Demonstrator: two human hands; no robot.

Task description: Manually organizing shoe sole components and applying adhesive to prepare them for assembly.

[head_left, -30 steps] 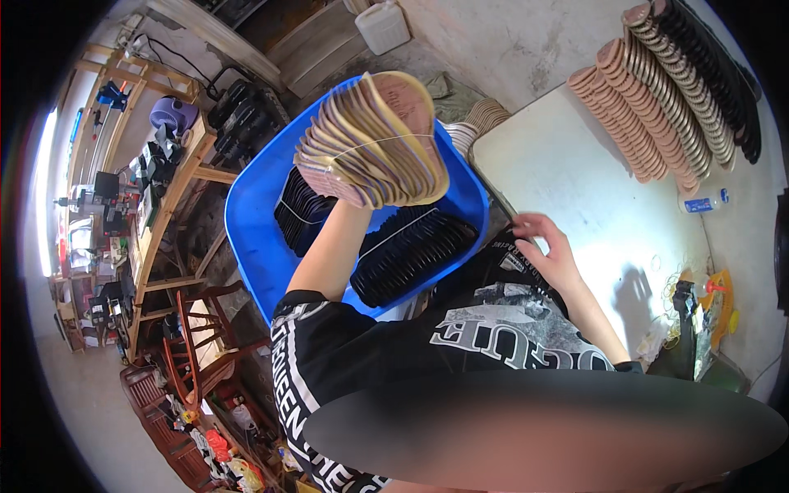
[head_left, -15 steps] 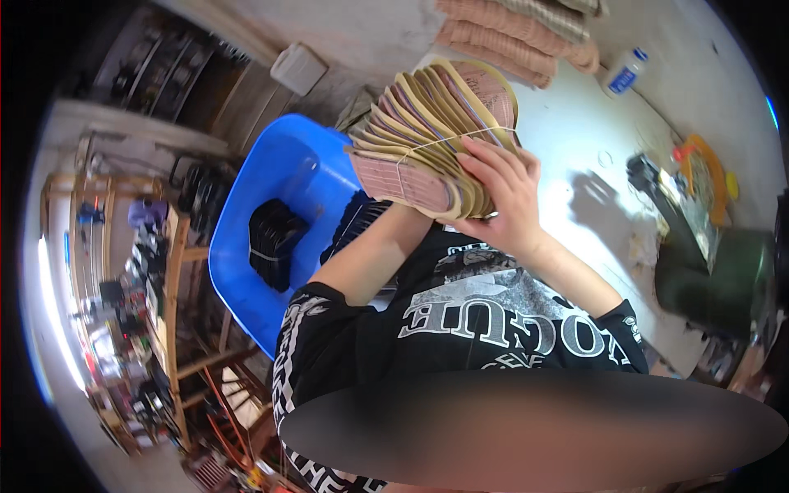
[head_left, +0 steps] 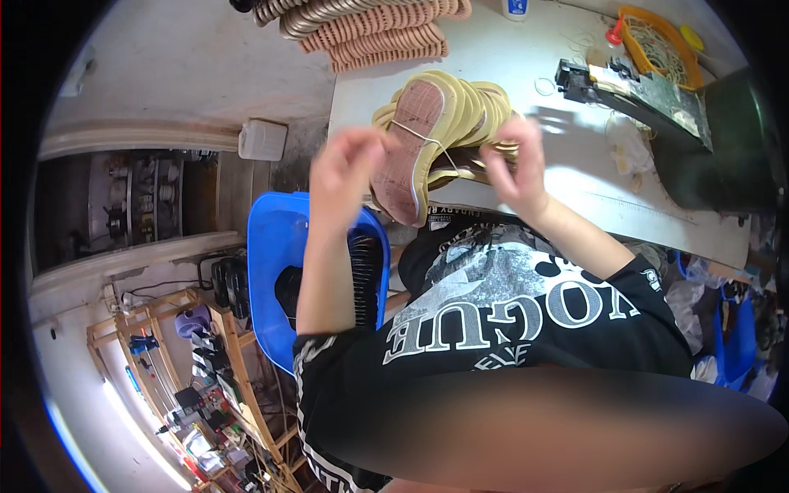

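A bundle of tan shoe soles [head_left: 436,131], bound by a thin rubber band [head_left: 415,133], lies on the near edge of the white table [head_left: 493,57], between the two hands. The left hand [head_left: 349,164] is just beside the bundle's left end, fingers loosely curled; blur makes it hard to tell whether it touches. The right hand [head_left: 518,160] rests against the bundle's right side, fingers spread, gripping nothing firmly. Farther off, rows of stacked soles [head_left: 370,25] lie along the table's far edge. To the right sit an orange basket [head_left: 662,37] and a dark machine [head_left: 723,131]. Below the left arm stands a blue crate [head_left: 275,263] with black soles. Bare tabletop stays open right of the bundle.
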